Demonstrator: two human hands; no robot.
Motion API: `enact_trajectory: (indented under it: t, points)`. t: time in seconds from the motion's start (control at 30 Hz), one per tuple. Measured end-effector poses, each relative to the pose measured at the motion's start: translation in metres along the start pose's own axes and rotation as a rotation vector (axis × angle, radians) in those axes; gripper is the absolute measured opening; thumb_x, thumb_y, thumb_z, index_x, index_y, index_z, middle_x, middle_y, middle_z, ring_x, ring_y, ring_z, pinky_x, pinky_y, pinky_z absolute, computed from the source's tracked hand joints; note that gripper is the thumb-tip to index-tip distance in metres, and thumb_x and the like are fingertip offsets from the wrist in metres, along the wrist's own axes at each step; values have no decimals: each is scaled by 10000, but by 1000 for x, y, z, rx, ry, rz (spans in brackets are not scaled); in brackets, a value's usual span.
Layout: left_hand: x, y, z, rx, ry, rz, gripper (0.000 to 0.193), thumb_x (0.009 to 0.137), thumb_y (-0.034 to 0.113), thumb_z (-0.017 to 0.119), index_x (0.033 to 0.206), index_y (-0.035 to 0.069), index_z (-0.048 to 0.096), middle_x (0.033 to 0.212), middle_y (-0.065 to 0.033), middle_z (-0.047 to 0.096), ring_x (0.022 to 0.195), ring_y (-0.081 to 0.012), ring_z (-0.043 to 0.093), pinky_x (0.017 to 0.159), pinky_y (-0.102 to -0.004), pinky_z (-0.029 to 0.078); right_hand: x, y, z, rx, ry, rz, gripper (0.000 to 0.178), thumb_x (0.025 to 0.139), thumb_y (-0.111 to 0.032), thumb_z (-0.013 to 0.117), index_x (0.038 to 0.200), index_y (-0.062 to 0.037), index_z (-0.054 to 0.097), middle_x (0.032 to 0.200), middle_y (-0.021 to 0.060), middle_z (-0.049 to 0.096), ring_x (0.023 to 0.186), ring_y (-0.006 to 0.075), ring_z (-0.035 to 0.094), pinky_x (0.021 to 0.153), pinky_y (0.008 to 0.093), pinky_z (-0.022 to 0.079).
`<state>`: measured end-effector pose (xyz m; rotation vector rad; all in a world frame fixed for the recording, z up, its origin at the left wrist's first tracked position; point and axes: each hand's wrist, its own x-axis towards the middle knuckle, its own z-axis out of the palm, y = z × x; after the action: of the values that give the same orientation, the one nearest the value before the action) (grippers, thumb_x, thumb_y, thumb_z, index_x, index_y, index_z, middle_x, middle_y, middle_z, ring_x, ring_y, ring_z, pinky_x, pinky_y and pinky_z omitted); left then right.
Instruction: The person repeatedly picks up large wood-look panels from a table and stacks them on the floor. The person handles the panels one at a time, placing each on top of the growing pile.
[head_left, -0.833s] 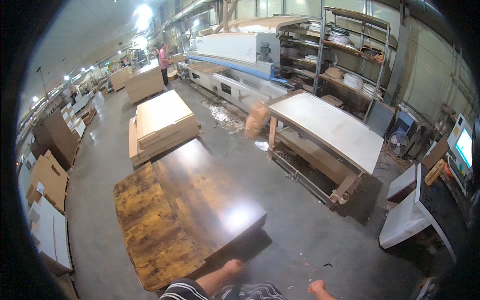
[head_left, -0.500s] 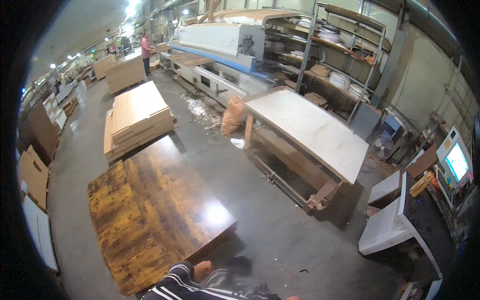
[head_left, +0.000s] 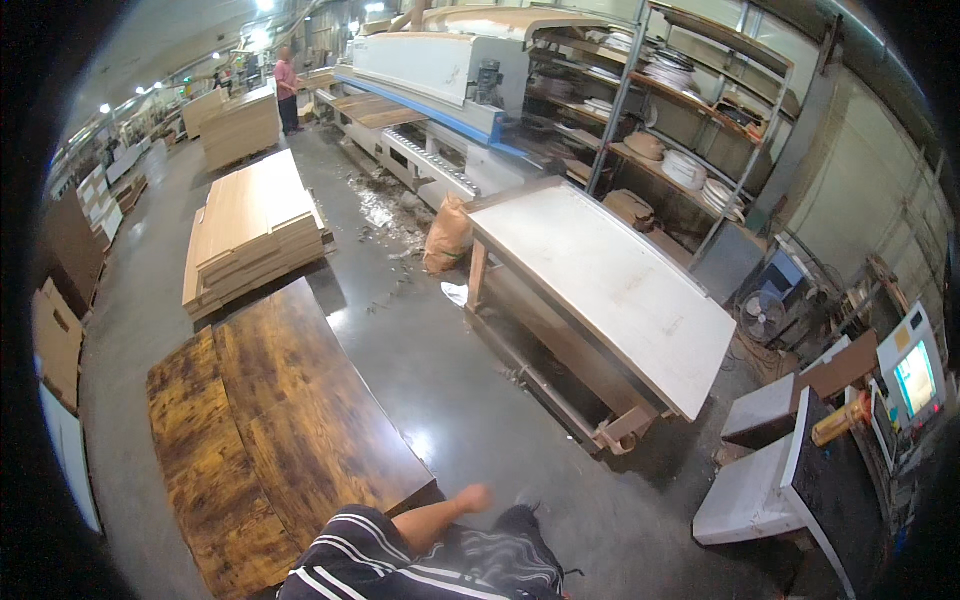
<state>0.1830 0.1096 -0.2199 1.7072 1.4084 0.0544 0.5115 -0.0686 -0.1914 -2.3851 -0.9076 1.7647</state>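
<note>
- Your left hand (head_left: 474, 498) was out past the near right corner of the wood-grain panels (head_left: 310, 420); it was blurred, so I could not tell whether its fingers were spread or curled.
- Your right hand was out of view, so I could not tell how it stood.
- The panels, brown with dark blotches, lay flat in a low pile on the floor (head_left: 480, 420), ahead of you and to your left; your striped sleeve (head_left: 350, 530) overlapped their near edge in the view.
- Beyond them, you had a stack of pale boards (head_left: 250, 215).
- To your right ahead stood a white-topped table (head_left: 610, 285), with a brown sack (head_left: 449, 235) near its far left leg.
- Farther off ran a long white machine (head_left: 415, 70) with a blue strip; a person in a pink top (head_left: 287, 78) stood near its far end.
- At your far right were a black-topped desk (head_left: 835, 490) and a lit screen (head_left: 914, 380).
</note>
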Motion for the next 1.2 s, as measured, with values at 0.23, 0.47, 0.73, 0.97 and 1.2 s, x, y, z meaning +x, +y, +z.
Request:
enact_trajectory:
  t: [0.23, 0.47, 0.73, 0.97, 1.2]
  points:
    - [18, -73, 1, 154, -191, -244, 270, 724, 271, 567, 835, 40, 650, 937, -183, 626, 889, -334, 601, 760, -417, 481, 91, -41, -68, -63, -55, 47, 131, 826, -164, 546, 857, -69, 630, 721, 58, 633, 641, 198, 622, 479, 340, 496]
    - [12, -72, -50, 10, -52, -614, 379, 745, 371, 544, 950, 68, 641, 1009, -165, 615, 949, -328, 584, 771, -414, 474, 204, -136, -168, 46, -109, 62, 153, 832, -172, 539, 910, -63, 615, 734, 71, 625, 624, 198, 617, 450, 338, 484]
    - [94, 24, -86, -52, 26, -563, 332, 759, 278, 508, 1021, 94, 596, 1029, -170, 606, 971, -351, 573, 808, -435, 471, 252, -328, -222, -52, -39, -286, 150, 836, -118, 567, 934, -5, 575, 712, 83, 609, 536, 160, 600, 386, 280, 443]
    - [91, 15, -109, -350, 154, -732, 377, 695, 302, 611, 1022, 115, 632, 1061, -158, 602, 1007, -336, 561, 843, -407, 457, 245, -441, -177, -137, -59, -615, 154, 822, -74, 572, 954, 6, 582, 727, 84, 635, 557, 140, 606, 469, 253, 471]
    - [124, -41, -129, -512, 315, -776, 305, 706, 254, 578, 959, 106, 660, 1056, -172, 599, 1003, -335, 562, 843, -402, 451, 242, -492, -153, -508, 128, -771, 205, 721, -193, 673, 855, -39, 664, 758, 99, 666, 738, 222, 647, 705, 319, 493]
